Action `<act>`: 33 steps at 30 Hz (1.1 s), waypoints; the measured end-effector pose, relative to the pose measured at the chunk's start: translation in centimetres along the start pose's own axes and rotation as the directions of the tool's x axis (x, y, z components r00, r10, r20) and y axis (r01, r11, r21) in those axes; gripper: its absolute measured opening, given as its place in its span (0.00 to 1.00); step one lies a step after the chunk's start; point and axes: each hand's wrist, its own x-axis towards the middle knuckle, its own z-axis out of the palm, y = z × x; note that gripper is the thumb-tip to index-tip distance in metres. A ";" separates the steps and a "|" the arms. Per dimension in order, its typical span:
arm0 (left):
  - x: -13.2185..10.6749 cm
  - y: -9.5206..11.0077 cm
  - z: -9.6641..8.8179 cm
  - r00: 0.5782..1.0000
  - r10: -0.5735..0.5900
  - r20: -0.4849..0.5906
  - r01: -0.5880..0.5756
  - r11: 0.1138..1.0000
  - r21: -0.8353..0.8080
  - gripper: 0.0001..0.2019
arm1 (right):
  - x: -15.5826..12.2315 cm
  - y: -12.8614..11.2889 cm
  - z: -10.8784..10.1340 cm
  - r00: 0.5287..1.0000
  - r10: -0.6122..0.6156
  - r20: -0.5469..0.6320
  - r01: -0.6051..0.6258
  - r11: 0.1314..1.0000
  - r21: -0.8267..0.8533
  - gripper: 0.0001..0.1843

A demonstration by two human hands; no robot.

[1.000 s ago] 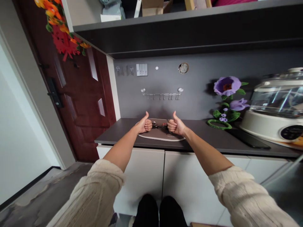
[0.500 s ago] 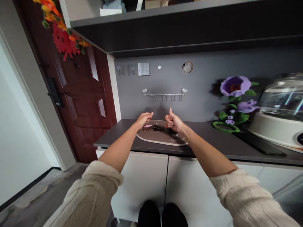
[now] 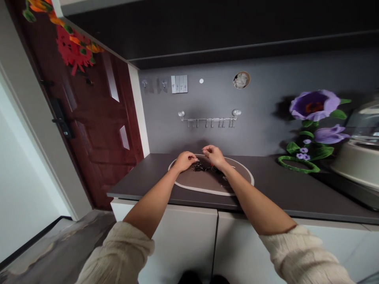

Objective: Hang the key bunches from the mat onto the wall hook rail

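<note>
At the far left, a dark red door (image 3: 91,130) is seen beside the end of the worktop (image 3: 272,181). Further right, the left hand (image 3: 184,161) is placed low over the left part of an oval mat (image 3: 198,183); its grip is bent, the fingertips drawn in toward the thumb, but whether anything is pinched there cannot be made out. Just to the right of those fingertips, a tangled cluster of small dark items (image 3: 201,167) is laid on the mat, its longer spread run sideways, roughly along the worktop's front edge. Its right part is partly covered by the right hand (image 3: 216,157) and wrist, beside which a bit of red is glimpsed. The right grip is loosely curled and turned leftward, above or behind the cluster; no item is seen in it, and whether its tips meet is unclear. The cluster's visible left end is more closely approached by the left hand. Behind, a hook rail (image 3: 209,119) is fixed to the wall; at the far right, a purple flower ornament (image 3: 315,105) is stood beside a cream appliance (image 3: 359,163).
</note>
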 end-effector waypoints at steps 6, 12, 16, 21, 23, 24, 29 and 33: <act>-0.6 -0.6 -0.2 0.985 0.080 0.153 -0.114 0.966 0.231 0.09 | -0.5 0.7 -0.6 0.996 -0.080 0.026 0.084 0.940 -0.332 0.06; -1.1 0.0 -0.3 0.956 0.129 0.263 -0.227 0.895 0.383 0.13 | -0.8 0.6 -0.4 0.988 -0.129 0.080 0.151 0.863 -0.483 0.09; -1.2 0.5 -0.2 0.954 0.129 0.269 -0.242 0.862 0.445 0.15 | -1.0 0.6 0.0 0.981 -0.135 0.137 0.188 0.819 -0.541 0.09; -1.2 0.5 0.1 0.977 0.087 0.196 -0.174 0.858 0.483 0.16 | -1.1 0.4 0.1 0.976 -0.136 0.171 0.212 0.785 -0.583 0.10; -1.2 0.3 0.2 0.985 0.067 0.158 -0.136 0.869 0.476 0.16 | -1.1 0.2 0.2 0.973 -0.138 0.183 0.221 0.776 -0.590 0.10; -1.1 0.3 0.2 0.989 0.051 0.137 -0.111 0.876 0.469 0.16 | -1.1 0.2 0.2 0.972 -0.141 0.188 0.227 0.772 -0.594 0.09; -0.6 -0.1 0.2 0.999 -0.033 0.039 0.015 0.923 0.386 0.15 | -1.2 0.1 0.4 0.967 -0.162 0.196 0.248 0.766 -0.593 0.09; -0.2 -0.3 0.2 0.998 -0.058 -0.018 0.061 0.960 0.275 0.14 | -1.3 -0.2 0.5 0.971 -0.166 0.169 0.231 0.820 -0.523 0.09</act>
